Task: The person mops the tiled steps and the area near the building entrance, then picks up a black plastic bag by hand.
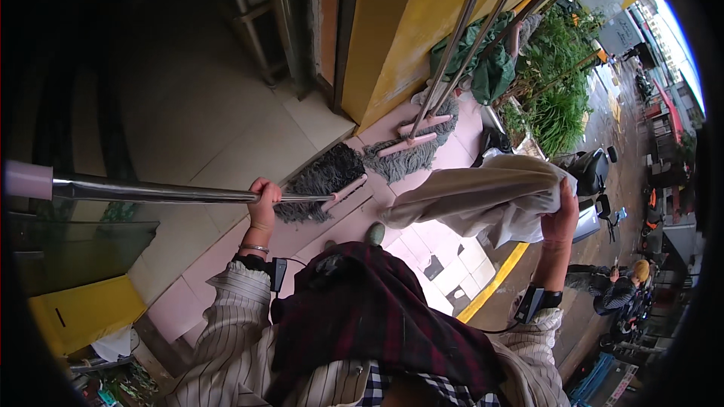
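My left hand is wrapped round the metal handle of a mop, whose pink end reaches to the far left. The dark grey strands of its mop head rest on the pink tiled floor by the doorway. Out to the right, my right hand grips one end of a pale beige cloth; its lower part looks thin and whitish, and the cloth hangs in folds toward the middle. Just beyond it, two more mops with grey strands and pink bars stand on the tiles.
A yellow wall rises behind the mops, beside green cloth and leafy plants. A yellow box sits at the lower left. Parked scooters and a person are on the wet street to the right.
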Action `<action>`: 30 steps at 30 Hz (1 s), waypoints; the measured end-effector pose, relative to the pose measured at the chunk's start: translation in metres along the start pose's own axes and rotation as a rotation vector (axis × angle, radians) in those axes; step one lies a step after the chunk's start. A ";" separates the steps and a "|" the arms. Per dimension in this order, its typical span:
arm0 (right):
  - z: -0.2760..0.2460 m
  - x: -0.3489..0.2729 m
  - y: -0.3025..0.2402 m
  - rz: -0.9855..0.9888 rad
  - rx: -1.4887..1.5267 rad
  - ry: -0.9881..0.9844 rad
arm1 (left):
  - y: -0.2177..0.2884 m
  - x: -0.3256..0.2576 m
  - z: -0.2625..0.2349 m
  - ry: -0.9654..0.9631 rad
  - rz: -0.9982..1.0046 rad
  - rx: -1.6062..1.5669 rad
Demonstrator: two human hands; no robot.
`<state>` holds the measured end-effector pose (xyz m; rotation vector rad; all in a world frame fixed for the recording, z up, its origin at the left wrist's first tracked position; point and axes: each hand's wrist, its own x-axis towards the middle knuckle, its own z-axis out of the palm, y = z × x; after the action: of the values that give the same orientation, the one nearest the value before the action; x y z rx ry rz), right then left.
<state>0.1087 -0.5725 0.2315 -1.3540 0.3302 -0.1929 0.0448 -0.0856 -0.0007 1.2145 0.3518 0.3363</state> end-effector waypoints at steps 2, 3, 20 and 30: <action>0.022 0.007 -0.028 -0.092 0.108 -0.041 | 0.000 -0.001 -0.004 0.004 0.003 -0.012; 0.028 0.017 -0.044 -0.071 0.212 -0.140 | 0.000 -0.002 -0.008 0.002 0.001 -0.011; 0.294 0.099 -0.128 -0.199 0.518 -1.294 | 0.001 -0.048 -0.036 0.133 0.017 -0.026; 0.372 0.174 0.151 0.363 0.098 -0.820 | 0.001 -0.063 -0.017 0.179 0.037 -0.106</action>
<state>0.3914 -0.2545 0.1292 -1.1463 -0.1302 0.6313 -0.0193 -0.0982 -0.0002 1.0907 0.4612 0.4916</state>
